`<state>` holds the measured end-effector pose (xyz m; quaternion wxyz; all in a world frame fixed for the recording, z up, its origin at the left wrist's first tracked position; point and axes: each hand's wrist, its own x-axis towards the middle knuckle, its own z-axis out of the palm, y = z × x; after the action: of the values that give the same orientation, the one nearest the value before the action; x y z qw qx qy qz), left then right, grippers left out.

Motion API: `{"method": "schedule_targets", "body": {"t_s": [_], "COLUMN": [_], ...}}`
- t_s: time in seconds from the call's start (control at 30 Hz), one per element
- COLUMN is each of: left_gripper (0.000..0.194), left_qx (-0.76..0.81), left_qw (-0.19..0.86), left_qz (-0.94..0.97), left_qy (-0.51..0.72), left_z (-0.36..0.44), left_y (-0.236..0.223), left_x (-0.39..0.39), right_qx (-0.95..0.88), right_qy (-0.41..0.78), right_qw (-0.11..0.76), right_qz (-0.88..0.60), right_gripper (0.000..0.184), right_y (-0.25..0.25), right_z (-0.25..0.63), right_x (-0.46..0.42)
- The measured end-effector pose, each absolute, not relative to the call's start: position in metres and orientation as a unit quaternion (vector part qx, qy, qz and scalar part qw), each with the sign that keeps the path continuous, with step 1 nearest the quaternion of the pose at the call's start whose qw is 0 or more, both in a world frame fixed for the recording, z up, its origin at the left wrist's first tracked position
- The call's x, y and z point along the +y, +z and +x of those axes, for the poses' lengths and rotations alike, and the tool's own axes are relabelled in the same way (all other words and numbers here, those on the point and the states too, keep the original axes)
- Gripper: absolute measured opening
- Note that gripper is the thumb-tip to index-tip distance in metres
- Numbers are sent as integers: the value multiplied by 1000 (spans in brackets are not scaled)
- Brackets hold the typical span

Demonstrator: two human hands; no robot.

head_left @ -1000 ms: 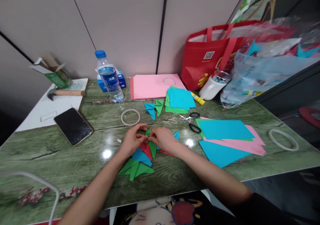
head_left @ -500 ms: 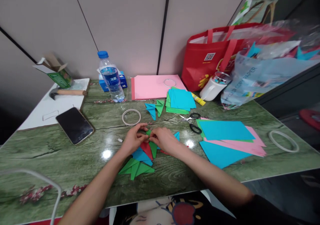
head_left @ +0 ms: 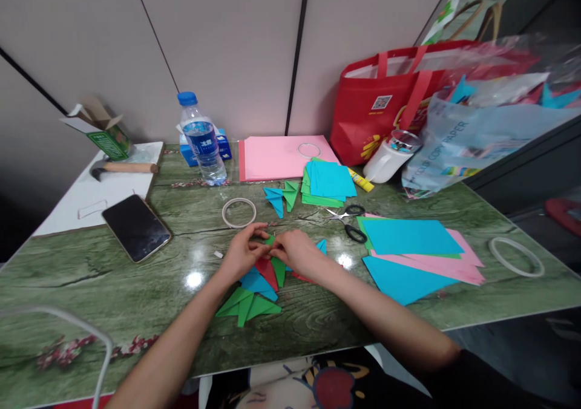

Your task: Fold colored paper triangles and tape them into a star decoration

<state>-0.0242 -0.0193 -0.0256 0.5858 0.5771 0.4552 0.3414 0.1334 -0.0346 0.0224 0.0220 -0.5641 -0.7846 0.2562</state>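
Observation:
My left hand (head_left: 246,251) and my right hand (head_left: 297,253) meet over a cluster of folded paper pieces, fingertips pinched together. Between them shows a green folded paper piece (head_left: 270,240), gripped by both hands and partly hidden by the fingers. Beneath and in front lie a red folded piece (head_left: 267,272), a blue folded piece (head_left: 258,284) and a green folded piece (head_left: 247,305). A blue paper tip (head_left: 322,246) pokes out behind my right hand. Farther back, a small blue folded piece (head_left: 275,200) and a small green one (head_left: 290,194) lie side by side.
Scissors (head_left: 347,222) and coloured paper sheets (head_left: 413,237) lie right; cut squares (head_left: 333,179) and pink paper (head_left: 276,158) behind. A tape ring (head_left: 239,213), water bottle (head_left: 203,143), phone (head_left: 137,227) and hammer (head_left: 129,167) are left. A red bag (head_left: 358,109) and mug (head_left: 389,160) stand back right.

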Motion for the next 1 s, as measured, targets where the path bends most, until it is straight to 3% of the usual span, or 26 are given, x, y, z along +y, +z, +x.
{"method": "schedule_targets", "body": {"t_s": [0.17, 0.43, 1.0], "left_gripper": [47, 48, 49], "left_qx": [449, 442, 450], "left_qw": [603, 608, 588], "left_qz": [562, 561, 580], "left_qy": [344, 347, 338], "left_z": [-24, -24, -23], "left_y": [-25, -25, -23], "left_x": [-19, -19, -19], "right_qx": [-798, -770, -815], "right_qy": [240, 321, 213], "right_qw": [23, 61, 16], "right_qz": [-553, -548, -539], "right_gripper": [21, 19, 24], "right_y": [20, 20, 19], "right_z": [134, 139, 134], "right_x": [-33, -29, -37]}}
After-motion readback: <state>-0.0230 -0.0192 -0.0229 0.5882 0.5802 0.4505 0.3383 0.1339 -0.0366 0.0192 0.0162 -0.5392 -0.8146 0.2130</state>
